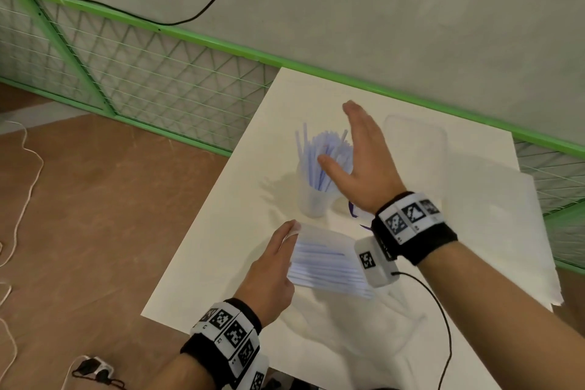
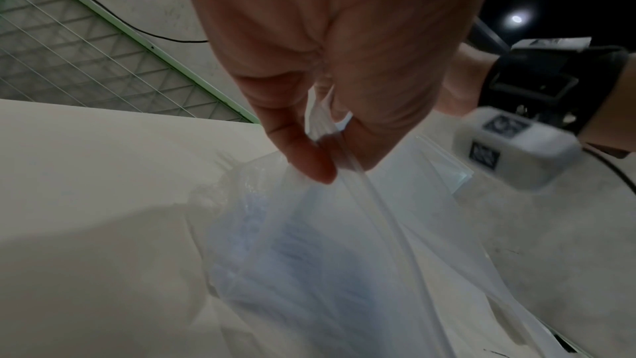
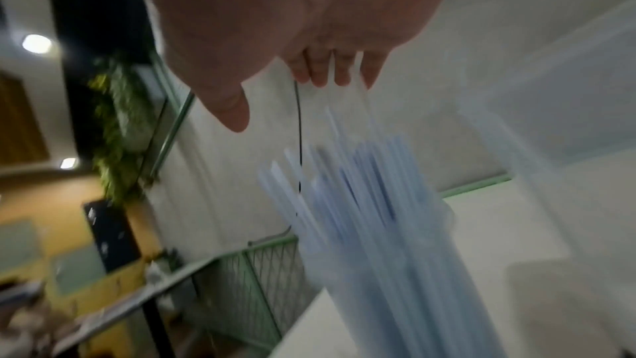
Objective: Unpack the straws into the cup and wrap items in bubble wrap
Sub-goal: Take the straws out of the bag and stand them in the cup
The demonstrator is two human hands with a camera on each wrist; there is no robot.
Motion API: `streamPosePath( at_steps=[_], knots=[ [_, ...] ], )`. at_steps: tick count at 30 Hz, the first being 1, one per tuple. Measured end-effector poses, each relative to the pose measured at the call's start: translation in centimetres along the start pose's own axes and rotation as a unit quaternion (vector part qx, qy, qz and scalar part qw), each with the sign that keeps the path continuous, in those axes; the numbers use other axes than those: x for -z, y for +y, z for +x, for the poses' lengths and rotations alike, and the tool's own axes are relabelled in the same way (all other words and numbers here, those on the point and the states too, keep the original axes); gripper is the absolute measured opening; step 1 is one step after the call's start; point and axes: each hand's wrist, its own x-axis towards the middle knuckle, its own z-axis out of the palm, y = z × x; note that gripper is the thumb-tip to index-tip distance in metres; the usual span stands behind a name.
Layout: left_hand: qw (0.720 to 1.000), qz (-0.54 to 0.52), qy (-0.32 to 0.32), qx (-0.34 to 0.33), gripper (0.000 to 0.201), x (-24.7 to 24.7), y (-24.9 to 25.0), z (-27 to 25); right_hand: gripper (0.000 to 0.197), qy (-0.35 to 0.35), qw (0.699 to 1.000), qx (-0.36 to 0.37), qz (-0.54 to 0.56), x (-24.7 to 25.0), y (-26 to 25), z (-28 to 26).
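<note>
Pale-blue straws (image 1: 319, 161) stand fanned out in the clear cup (image 1: 313, 199) on the white table (image 1: 221, 247), some leaning toward the wall. Your right hand (image 1: 361, 161) hovers flat just beside them, fingers straight, thumb spread, gripping nothing; wrist view is blurred, so can't tell if fingertips touch the tips. Your left hand (image 1: 272, 266) pinches the edge of the clear plastic bag (image 1: 326, 263) w/ more straws inside, lying near the cup's front. Bubble wrap (image 1: 506, 225) sheet lies at the table's right, under a clear lid (image 1: 414, 142).
</note>
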Motion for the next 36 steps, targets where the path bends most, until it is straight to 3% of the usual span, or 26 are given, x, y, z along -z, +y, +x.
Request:
streamPosePath(
  at_steps=[5, 10, 15, 19, 22, 26, 28, 33, 36],
  knots=[
    [1.0, 0.005, 0.0, -0.008, 0.086, 0.0, 0.2, 0.0, 0.077, -0.082, 0.988, 0.04, -0.127, -2.1, 0.2, -1.7],
    [1.0, -0.002, -0.004, -0.006, 0.087, 0.1, 0.3, -0.2, 0.063, 0.0, 0.997, 0.027, -0.069, -1.4, 0.3, -0.2],
    [1.0, -0.001, -0.003, -0.007, 0.089, 0.0, 0.2, -0.4, 0.067, -0.126, 0.972, 0.012, -0.197, -2.9, 1.1, -1.3],
    [1.0, -0.002, -0.005, 0.0, 0.09, 0.1, 0.1, -0.5, 0.07, -0.04, 0.995, 0.011, -0.09, -2.7, 0.1, -1.0],
    [1.0, -0.002, -0.007, 0.003, 0.09, 0.0, 0.2, -0.5, 0.073, -0.002, 0.995, 0.059, -0.076, -2.6, -1.5, 0.1],
    [1.0, 0.003, 0.001, -0.004, 0.089, 0.1, 0.3, -0.5, 0.069, -0.106, 0.976, 0.068, -0.178, -3.7, -1.4, 0.1],
    [1.0, 0.005, 0.002, -0.004, 0.09, 0.2, 0.2, -0.7, 0.064, -0.125, 0.968, 0.065, -0.206, -4.3, -0.6, -0.6],
    [1.0, 0.001, -0.002, 0.004, 0.091, 0.1, 0.1, -0.9, 0.05, 0.03, 0.992, 0.079, -0.089, -3.5, -1.5, 0.2],
    [1.0, 0.002, -0.006, -0.001, 0.091, 0.1, 0.3, -0.8, 0.064, 0.019, 0.992, 0.086, -0.087, -3.2, -2.6, 1.3]
  ],
)
